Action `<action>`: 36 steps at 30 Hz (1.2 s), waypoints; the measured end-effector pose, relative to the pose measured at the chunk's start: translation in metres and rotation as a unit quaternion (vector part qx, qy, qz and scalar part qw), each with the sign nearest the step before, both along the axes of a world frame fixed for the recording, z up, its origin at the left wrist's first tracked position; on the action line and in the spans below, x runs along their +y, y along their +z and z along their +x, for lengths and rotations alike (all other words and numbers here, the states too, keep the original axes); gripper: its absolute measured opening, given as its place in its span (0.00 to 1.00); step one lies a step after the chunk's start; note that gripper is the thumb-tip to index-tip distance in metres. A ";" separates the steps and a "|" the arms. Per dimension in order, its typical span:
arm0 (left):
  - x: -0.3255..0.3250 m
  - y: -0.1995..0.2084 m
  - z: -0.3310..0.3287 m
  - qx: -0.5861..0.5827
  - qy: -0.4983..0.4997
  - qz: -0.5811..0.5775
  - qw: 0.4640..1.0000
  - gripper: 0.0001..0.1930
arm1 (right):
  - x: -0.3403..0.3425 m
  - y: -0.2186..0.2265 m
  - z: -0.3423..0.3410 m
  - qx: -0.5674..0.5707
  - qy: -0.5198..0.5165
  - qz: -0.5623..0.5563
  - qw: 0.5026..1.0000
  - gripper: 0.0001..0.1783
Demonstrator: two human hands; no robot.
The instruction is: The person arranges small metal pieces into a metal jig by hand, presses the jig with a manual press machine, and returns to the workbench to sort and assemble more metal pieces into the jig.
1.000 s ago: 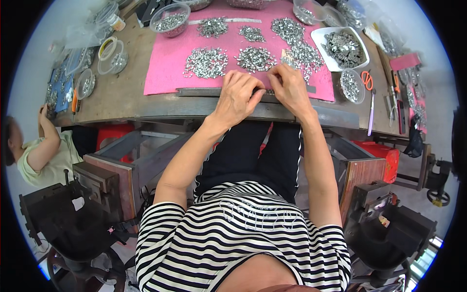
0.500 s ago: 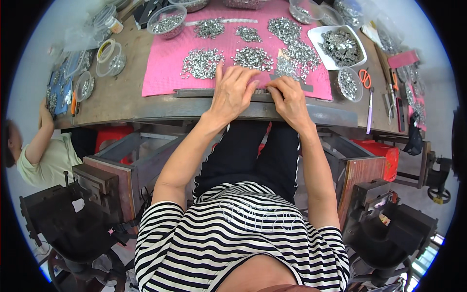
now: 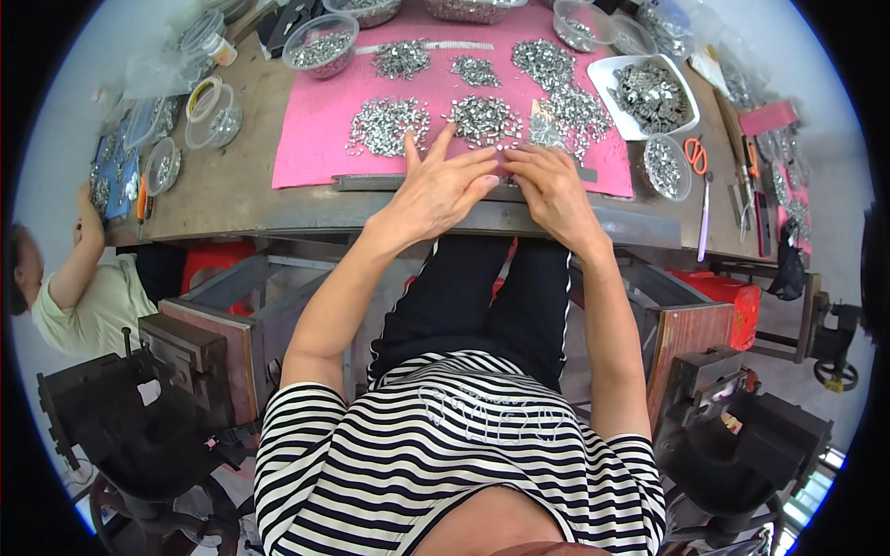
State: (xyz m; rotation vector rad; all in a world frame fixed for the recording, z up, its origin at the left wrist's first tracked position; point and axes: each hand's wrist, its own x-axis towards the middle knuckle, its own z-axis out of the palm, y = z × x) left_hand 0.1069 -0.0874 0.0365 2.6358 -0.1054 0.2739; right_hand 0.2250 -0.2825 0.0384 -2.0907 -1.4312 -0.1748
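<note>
Both hands meet over a narrow dark metal bar (image 3: 371,183) along the near edge of a pink mat (image 3: 311,139). My left hand (image 3: 445,193) is open, two fingers spread toward a pile of small shiny metal pieces (image 3: 484,119), the others stretched rightward over the bar. My right hand (image 3: 556,188) has bent, closed fingers pointing left; what lies in them is too small to make out. A tiny bright piece (image 3: 502,148) shows between the two hands' fingertips. More metal pieces (image 3: 389,127) lie beyond my left hand. A small clear bag (image 3: 544,128) lies beyond my right fingers.
A white tray of metal pieces (image 3: 684,125), a round clear tub (image 3: 664,167) and orange-handled scissors (image 3: 695,154) are at right. Another tub (image 3: 320,44) stands at the mat's far left. A person (image 3: 88,287) sits at far left. A metal rail (image 3: 640,226) edges the table.
My left fingers have spread and stretched out from a bent pose, the hand shifting slightly. My right fingers have flattened and reach a little further left. The piles look the same.
</note>
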 end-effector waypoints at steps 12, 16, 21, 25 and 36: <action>0.006 -0.010 0.017 -0.127 0.104 -0.037 0.986 0.06 | 0.010 -0.001 0.012 0.072 -0.089 0.039 0.993 0.06; -0.001 -0.015 0.033 -0.154 0.100 0.000 0.983 0.05 | 0.016 -0.009 0.015 0.082 -0.110 -0.001 0.990 0.07; 0.000 -0.011 0.040 -0.157 0.077 0.056 0.983 0.04 | 0.018 -0.010 0.019 0.079 -0.099 0.007 0.992 0.05; 0.004 -0.010 0.041 -0.129 0.068 0.046 0.988 0.04 | 0.010 0.000 0.013 0.096 -0.087 0.046 0.990 0.05; -0.002 -0.014 0.039 -0.172 0.065 0.020 0.983 0.04 | -0.008 0.001 -0.009 0.068 -0.068 0.057 0.994 0.05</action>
